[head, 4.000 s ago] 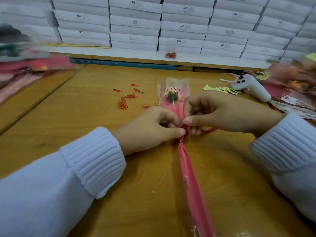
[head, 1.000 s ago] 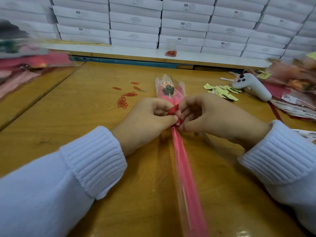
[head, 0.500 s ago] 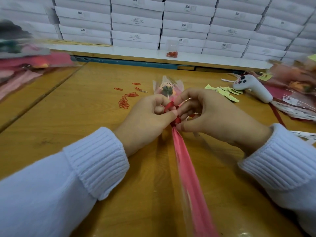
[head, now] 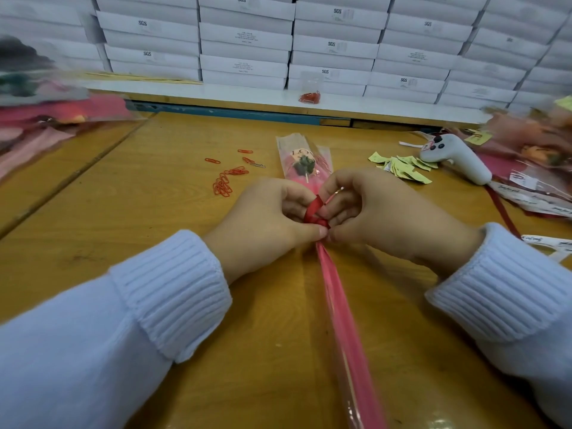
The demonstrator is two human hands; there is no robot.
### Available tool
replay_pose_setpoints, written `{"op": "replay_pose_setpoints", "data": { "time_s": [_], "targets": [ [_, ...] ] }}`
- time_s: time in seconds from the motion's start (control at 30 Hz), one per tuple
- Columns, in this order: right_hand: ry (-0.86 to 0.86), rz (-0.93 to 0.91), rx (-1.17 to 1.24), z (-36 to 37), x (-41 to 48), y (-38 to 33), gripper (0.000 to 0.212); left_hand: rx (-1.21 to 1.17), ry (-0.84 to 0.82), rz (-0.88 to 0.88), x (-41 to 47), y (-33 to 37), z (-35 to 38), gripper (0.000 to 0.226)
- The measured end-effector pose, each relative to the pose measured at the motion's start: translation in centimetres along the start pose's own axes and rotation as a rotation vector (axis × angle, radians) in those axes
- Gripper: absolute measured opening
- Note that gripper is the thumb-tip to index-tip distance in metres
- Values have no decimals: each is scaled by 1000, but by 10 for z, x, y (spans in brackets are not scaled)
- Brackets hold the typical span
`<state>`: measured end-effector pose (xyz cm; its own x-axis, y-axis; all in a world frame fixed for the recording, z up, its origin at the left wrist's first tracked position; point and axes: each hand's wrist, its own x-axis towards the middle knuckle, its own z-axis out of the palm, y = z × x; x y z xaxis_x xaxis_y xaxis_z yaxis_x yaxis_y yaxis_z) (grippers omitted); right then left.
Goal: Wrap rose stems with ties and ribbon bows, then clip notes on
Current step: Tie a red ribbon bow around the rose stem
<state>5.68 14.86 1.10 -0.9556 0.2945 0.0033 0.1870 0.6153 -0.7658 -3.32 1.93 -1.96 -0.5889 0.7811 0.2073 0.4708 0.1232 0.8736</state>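
Stacked white cardboard boxes (head: pixel 244 44) fill the whole back wall, flat lids, several printed "SGS" plus small text too tiny to read. They sit on a white ledge where a little clear bag of red clips (head: pixel 310 93) stands. Up front is a glossy yellow wood-grain counter (head: pixel 130 193) with a seam running diagonally on the left.

Lying lengthwise down the middle is the wrapped rose in a clear and pink cellophane sleeve (head: pixel 305 162), bloom end away from the camera, letters "LOV" readable on the film, long crinkly pink tail running toward the bottom edge. Both hands meet at the neck of the sleeve: left hand (head: pixel 263 221) and right hand (head: pixel 380 215), ribbed white knit cuffs, fingers pinched tight on a shiny red ribbon (head: pixel 314 212) looped around the stem, so the knot itself is mostly hidden.

Loose red paper clips (head: pixel 224 184) scatter left of the bloom, with a pile of small yellow-green paper notes (head: pixel 402 168) on the right, next to a white game-controller-shaped thing (head: pixel 455 156). Blurry heaps of more wrapped flowers at both edges
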Motion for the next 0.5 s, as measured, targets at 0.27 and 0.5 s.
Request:
{"op": "replay_pose_setpoints", "data": {
  "time_s": [0.27, 0.5],
  "targets": [
    [21, -6, -13, 2, 4, 4, 29, 277, 77, 49, 1, 1, 2, 3],
    [31, -24, -18, 6, 5, 6, 27, 340, 75, 40, 1, 1, 2, 16]
  ]
}}
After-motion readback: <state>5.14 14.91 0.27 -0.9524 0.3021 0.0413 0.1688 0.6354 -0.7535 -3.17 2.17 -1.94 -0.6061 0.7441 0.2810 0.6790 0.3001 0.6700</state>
